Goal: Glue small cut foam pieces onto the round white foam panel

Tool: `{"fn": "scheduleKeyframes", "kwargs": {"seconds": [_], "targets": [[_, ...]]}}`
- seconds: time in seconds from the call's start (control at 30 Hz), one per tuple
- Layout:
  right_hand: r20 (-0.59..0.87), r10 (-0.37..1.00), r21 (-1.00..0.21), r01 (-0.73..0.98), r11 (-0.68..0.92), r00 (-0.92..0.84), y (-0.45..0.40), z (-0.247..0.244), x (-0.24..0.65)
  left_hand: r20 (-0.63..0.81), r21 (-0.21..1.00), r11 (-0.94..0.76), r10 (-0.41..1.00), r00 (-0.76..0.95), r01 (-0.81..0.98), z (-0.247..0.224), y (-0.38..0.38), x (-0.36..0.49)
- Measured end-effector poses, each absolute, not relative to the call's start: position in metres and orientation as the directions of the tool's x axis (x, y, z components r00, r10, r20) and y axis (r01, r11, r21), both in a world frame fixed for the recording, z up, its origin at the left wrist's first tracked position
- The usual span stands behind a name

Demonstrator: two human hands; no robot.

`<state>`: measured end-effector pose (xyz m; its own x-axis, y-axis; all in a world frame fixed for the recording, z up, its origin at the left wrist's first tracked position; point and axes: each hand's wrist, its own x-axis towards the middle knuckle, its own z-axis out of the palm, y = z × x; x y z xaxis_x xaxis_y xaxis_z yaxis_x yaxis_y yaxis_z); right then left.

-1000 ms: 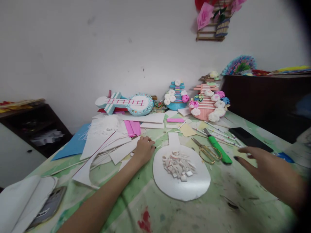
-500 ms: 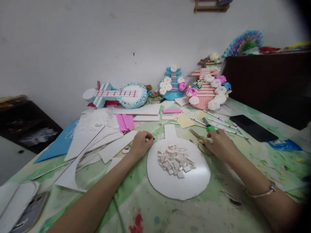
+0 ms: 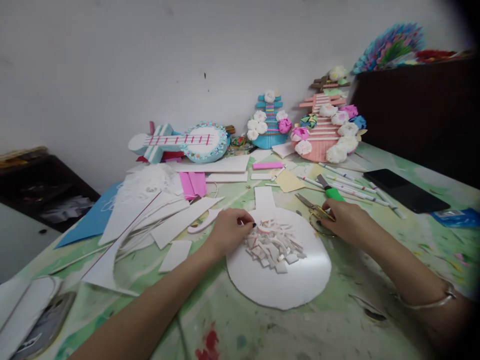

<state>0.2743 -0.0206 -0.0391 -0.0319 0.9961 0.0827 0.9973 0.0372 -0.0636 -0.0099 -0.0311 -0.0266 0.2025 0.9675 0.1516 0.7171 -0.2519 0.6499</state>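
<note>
white foam-like board [image 3: 279,287], cut as a round body with a short neck, lies flat in front of me on the green, paint-stained table cover [image 3: 232,325]. on its round part i see a loose heap of small white pieces [image 3: 275,247], some with reddish edges. my left hand [image 3: 228,232] is at the left edge of this heap, with thumb and finger bent near each other; i cannot tell whether they pinch a piece. my right hand [image 3: 347,222] is at the gold handles of the scissors [image 3: 306,201], just right of the board, with the fingers curved; how firmly they grip, i cannot tell. the blades point away to the left. just behind this hand lies a green-handled knife [image 3: 333,194], and beyond it are several white pens [image 3: 354,189]. a black phone [image 3: 407,191] lies farther right. to the left of the board there are white offcuts [image 3: 176,255], and near the wall stands a pink instrument model [image 3: 318,147] with paper flowers.
</note>
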Motion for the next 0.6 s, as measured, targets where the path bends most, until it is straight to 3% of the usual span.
{"fn": "scheduleKeyframes", "kwargs": {"seconds": [0.17, 0.6], "targets": [[0.092, 0.995, -0.08, 0.996, 0.045, -0.037, -0.0188, -0.0412, 0.2772, 0.204, 0.64, -0.308, 0.951, 0.231, 0.704, -0.0286, -0.0327, -0.0075], [0.054, 0.998, -0.101, 0.995, 0.021, -0.016, -0.019, -0.0372, 0.274, 0.309, 0.468, -0.473, 0.879, 0.364, 0.746, -0.0294, -0.039, -0.0017]]}}
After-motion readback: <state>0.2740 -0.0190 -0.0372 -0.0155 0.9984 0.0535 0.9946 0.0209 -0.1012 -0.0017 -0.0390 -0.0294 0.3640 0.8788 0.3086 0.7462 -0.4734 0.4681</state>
